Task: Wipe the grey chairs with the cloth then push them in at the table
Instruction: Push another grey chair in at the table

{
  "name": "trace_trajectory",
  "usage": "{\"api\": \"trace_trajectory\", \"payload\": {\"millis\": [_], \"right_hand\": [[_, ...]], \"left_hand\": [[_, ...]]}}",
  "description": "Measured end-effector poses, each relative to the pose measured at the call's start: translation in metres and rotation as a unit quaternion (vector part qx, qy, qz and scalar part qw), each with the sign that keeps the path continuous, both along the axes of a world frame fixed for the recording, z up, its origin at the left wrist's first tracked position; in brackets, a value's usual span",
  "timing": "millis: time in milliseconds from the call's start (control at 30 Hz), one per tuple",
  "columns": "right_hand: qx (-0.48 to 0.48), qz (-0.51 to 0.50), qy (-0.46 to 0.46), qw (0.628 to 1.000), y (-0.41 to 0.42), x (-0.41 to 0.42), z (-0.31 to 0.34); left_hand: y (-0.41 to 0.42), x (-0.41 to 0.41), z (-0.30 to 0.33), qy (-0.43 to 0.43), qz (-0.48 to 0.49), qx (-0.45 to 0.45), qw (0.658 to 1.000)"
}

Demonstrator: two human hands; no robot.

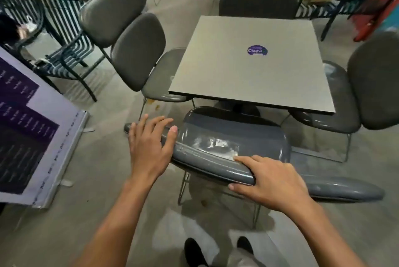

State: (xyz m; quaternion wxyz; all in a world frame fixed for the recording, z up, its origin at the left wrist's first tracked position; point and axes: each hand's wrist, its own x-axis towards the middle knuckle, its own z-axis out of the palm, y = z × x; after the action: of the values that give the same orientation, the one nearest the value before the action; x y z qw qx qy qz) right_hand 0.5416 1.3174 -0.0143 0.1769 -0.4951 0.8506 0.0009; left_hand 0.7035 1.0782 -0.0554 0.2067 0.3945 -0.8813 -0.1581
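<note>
The nearest grey chair stands right in front of me, its glossy backrest [207,161] running across the view and its seat [235,128] partly under the square grey table [254,61]. My left hand [149,145] rests on the backrest's left end with fingers fairly straight and spread. My right hand [272,180] grips the backrest's middle, fingers over the top and thumb below the edge. No cloth is visible. Other grey chairs sit at the table's left [138,50], right [375,79] and far side [259,1].
A purple-and-white sign board [32,126] leans at the left, close to the chair. Dark metal slatted benches [64,29] stand behind it. More grey chairs fill the back. My shoes [194,251] are on the concrete floor just behind the chair.
</note>
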Motion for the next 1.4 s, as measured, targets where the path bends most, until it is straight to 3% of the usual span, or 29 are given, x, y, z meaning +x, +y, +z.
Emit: {"api": "trace_trajectory", "payload": {"millis": [233,467,700,833,1033,1233,1400], "right_hand": [[0.013,-0.08,0.031,0.996,0.001,0.008,-0.005],[-0.028,-0.165,0.097,0.981,0.042,0.011,-0.008],[-0.06,-0.157,0.116,0.979,0.051,0.012,-0.012],[-0.076,-0.16,0.104,0.979,0.055,0.016,-0.012],[-0.08,-0.172,0.162,0.968,0.051,0.012,-0.02],[-0.106,-0.173,0.207,0.957,0.037,-0.001,-0.026],[-0.191,-0.168,0.248,0.935,0.009,0.0,-0.038]], "left_hand": [[0.003,-0.002,-0.019,0.078,0.002,-0.052,0.996],[0.005,0.002,-0.012,-0.03,-0.027,-0.082,0.996],[0.013,0.001,0.005,-0.102,-0.06,-0.117,0.986],[0.004,-0.005,0.013,-0.1,-0.114,-0.12,0.981],[-0.011,-0.015,0.018,-0.113,-0.178,-0.141,0.967],[-0.036,-0.022,0.005,-0.047,-0.21,-0.167,0.962],[-0.071,-0.037,0.005,-0.047,-0.203,-0.171,0.963]]}}
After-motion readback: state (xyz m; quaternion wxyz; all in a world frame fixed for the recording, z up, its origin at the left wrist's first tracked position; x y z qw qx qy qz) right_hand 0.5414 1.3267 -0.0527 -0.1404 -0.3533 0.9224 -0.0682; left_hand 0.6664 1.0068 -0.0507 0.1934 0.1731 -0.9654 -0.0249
